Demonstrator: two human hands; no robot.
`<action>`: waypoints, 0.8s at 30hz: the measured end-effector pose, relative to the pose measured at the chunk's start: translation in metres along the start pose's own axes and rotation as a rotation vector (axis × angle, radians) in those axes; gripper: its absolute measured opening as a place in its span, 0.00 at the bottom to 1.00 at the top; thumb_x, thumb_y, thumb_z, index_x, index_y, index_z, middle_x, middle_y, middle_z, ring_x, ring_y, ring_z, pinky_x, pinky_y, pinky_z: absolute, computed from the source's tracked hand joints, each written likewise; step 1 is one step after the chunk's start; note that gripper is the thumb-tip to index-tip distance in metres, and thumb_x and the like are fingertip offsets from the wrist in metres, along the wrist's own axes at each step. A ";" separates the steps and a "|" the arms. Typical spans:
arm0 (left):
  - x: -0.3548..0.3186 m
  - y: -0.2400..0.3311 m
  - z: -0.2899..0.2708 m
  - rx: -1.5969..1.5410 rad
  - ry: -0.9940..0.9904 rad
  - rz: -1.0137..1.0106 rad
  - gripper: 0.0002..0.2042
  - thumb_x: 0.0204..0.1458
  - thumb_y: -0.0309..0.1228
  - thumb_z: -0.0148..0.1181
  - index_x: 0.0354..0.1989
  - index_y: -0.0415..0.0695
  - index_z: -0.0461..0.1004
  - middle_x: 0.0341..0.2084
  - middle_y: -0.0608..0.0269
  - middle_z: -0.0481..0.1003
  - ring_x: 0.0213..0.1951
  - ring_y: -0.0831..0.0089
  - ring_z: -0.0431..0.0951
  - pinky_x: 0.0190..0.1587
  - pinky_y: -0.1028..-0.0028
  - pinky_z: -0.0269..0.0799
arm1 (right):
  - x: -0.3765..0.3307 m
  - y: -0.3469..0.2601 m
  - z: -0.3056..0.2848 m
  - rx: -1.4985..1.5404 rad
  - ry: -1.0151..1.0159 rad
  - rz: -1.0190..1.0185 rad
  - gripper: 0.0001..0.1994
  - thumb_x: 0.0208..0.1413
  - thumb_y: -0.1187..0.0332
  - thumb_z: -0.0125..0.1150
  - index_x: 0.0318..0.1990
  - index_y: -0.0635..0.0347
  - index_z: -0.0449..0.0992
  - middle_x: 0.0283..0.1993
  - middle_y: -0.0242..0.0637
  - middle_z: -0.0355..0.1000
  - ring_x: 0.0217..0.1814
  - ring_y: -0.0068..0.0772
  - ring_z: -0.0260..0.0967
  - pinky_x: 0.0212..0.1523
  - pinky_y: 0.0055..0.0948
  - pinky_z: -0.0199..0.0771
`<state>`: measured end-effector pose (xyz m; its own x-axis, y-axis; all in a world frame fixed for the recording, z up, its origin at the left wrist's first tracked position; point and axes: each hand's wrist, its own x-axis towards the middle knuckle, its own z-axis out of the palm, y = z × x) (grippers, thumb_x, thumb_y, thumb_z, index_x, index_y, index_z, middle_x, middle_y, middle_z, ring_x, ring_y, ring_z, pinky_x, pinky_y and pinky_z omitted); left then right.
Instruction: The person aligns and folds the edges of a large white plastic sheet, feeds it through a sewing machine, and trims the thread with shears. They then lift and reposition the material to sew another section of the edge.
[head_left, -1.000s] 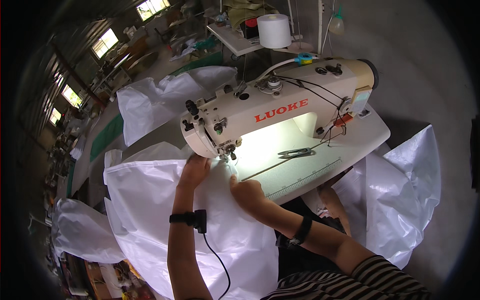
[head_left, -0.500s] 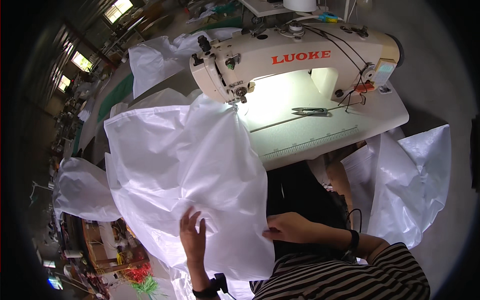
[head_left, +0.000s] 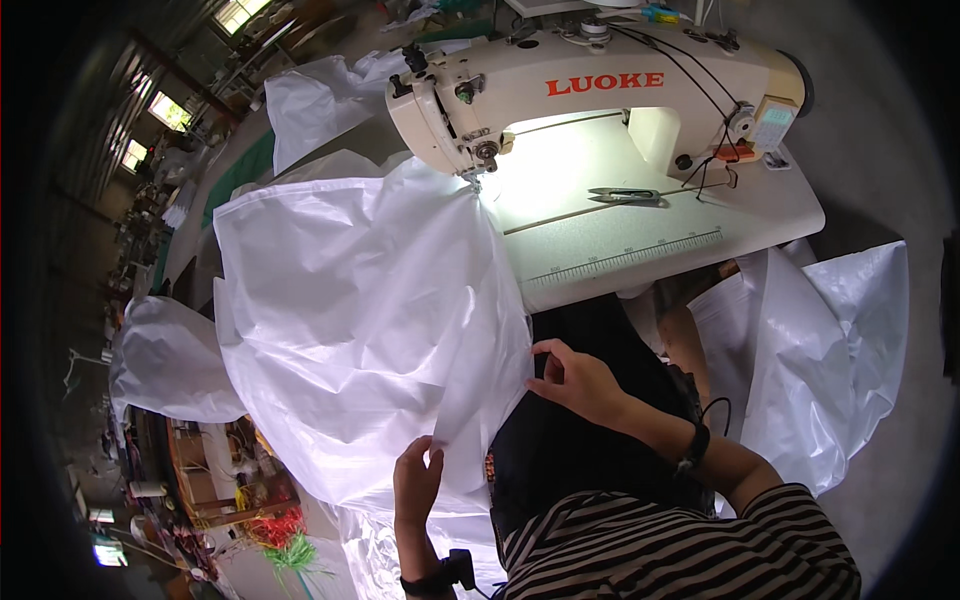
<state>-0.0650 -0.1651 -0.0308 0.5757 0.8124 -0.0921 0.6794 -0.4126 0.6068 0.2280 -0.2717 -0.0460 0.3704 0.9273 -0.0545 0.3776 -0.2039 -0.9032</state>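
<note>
My left grip (head_left: 417,487) now pinches the sheet (head_left: 320,300), controlling its freshly folded edge; whether my right grip (head_left: 578,382) holds it, I can't tell.

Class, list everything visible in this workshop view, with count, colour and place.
Sewing machine: one, cream, upper centre
Thread snips: one, grey, on the machine bed
Large sheet: one, white, left of centre
Other sheeting: several areas, white, left, right, upper left
Strands: uncounted, red and green, lower left
Windows: at least three, bright, upper left
Striped top: one, dark and pale, bottom
Wristbands: two, black, one per arm
Left hand: one, bare, sheet's lower edge
Right hand: one, bare, sheet's right edge
</note>
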 end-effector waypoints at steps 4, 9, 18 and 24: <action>-0.013 0.029 -0.015 0.115 0.218 0.007 0.06 0.53 0.21 0.55 0.38 0.38 0.76 0.34 0.49 0.79 0.38 0.50 0.79 0.42 0.62 0.73 | 0.015 0.003 0.018 0.080 -0.146 0.057 0.11 0.58 0.63 0.64 0.40 0.62 0.77 0.32 0.32 0.74 0.28 0.21 0.70 0.31 0.25 0.71; -0.030 0.054 -0.021 0.059 0.245 0.006 0.07 0.51 0.17 0.52 0.37 0.37 0.75 0.29 0.48 0.78 0.32 0.48 0.79 0.36 0.60 0.74 | -0.010 0.007 0.042 0.731 -0.157 -0.121 0.10 0.60 0.71 0.61 0.46 0.62 0.71 0.59 0.41 0.68 0.47 0.27 0.74 0.41 0.25 0.77; -0.046 0.055 -0.004 0.036 0.298 -0.021 0.07 0.50 0.17 0.54 0.37 0.38 0.74 0.27 0.50 0.77 0.30 0.49 0.78 0.34 0.59 0.72 | 0.004 0.029 0.063 0.672 -0.137 0.213 0.22 0.62 0.63 0.61 0.58 0.65 0.66 0.51 0.39 0.73 0.37 0.22 0.73 0.33 0.20 0.74; -0.048 0.065 -0.007 -0.010 0.408 0.005 0.05 0.51 0.19 0.58 0.36 0.37 0.75 0.26 0.51 0.77 0.27 0.51 0.78 0.31 0.60 0.72 | -0.017 0.039 0.053 0.407 -0.271 0.208 0.14 0.61 0.62 0.63 0.42 0.66 0.77 0.26 0.29 0.70 0.26 0.18 0.66 0.29 0.19 0.66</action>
<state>-0.0520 -0.2281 0.0187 0.3496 0.9081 0.2307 0.6715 -0.4146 0.6142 0.1912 -0.2787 -0.1028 0.1491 0.9390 -0.3100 -0.0603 -0.3043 -0.9507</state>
